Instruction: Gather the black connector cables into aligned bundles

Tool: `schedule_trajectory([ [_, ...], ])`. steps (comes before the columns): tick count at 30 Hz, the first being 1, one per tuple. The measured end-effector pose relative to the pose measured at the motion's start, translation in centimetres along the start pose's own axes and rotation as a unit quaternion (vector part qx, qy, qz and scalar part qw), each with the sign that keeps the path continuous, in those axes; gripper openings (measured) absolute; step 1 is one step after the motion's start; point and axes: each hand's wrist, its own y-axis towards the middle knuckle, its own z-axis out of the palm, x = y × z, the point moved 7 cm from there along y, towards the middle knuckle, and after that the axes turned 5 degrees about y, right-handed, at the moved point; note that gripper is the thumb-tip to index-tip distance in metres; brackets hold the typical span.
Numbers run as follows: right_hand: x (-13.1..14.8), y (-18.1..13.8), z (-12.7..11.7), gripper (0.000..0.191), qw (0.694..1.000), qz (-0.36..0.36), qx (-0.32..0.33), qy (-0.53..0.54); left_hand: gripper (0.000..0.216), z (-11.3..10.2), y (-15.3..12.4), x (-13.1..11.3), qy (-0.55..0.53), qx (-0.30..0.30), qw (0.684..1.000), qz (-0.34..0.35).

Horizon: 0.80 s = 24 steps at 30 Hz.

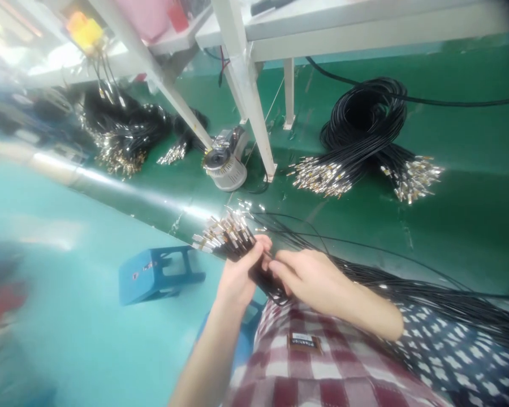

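Observation:
A thick bundle of black cables (261, 278) with silvery metal connector ends sits in front of my checked apron. My left hand (246, 268) is wrapped round the bundle just below the connectors, which fan out to the upper left. Close beside it, my right hand (305, 277) is closed, thumb and fingertips pinched together against the bundle's right side. What lies between those fingertips is too small to make out. More black cables (390, 280) stretch along the green surface behind my right forearm.
Coiled black cables (365, 121) with metal ends lie on the green surface at the right. Further cable bundles (127, 133) lie at the left, near a round grey-white device (225, 164). White table legs (254, 107) stand behind. A blue stool (152, 274) is at the lower left.

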Motion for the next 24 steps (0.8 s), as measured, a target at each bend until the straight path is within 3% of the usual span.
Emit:
schedule_trajectory([
  [4,-2.6,-2.3,2.7,0.015,0.982,-0.013,0.176,0.066,0.028,-3.1,0.1,0.5,-0.061,-0.053,0.997,-0.011],
  [6,-4.8,-4.0,3.4,0.015,0.966,-0.012,0.241,0.090,0.032,-4.5,0.2,1.2,-0.095,-0.072,0.992,-0.031],
  [8,-7.8,-5.2,2.4,0.025,0.973,0.036,0.226,0.030,0.033,-5.5,0.3,1.8,-0.145,-0.069,0.986,-0.040],
  [10,-11.1,-6.0,0.6,0.038,0.967,0.130,0.215,-0.030,0.033,-6.4,0.5,2.5,-0.202,-0.074,0.976,-0.038],
  [13,-13.5,-5.1,-0.4,0.054,0.938,0.208,0.273,0.054,0.036,-7.8,0.8,3.6,-0.246,-0.116,0.961,-0.047],
  [15,-13.4,-1.5,-0.6,0.053,0.954,0.169,0.229,0.100,0.037,-8.3,0.9,4.1,-0.242,-0.138,0.959,-0.060],
  [17,-13.3,3.5,-0.5,0.041,0.986,0.135,0.094,0.030,0.039,-8.1,1.0,4.2,-0.230,-0.140,0.961,-0.066],
  [19,-13.4,8.3,1.3,0.035,0.985,0.165,0.011,-0.047,0.039,-7.6,1.1,3.9,-0.222,-0.130,0.964,-0.065],
  [22,-12.9,13.7,5.2,0.037,0.981,0.187,-0.012,-0.050,0.035,-7.1,1.2,3.7,-0.214,-0.115,0.968,-0.062],
  [24,-12.4,15.4,6.6,0.030,0.984,0.177,-0.009,-0.026,0.025,-7.2,1.3,3.7,-0.212,-0.112,0.969,-0.060],
])
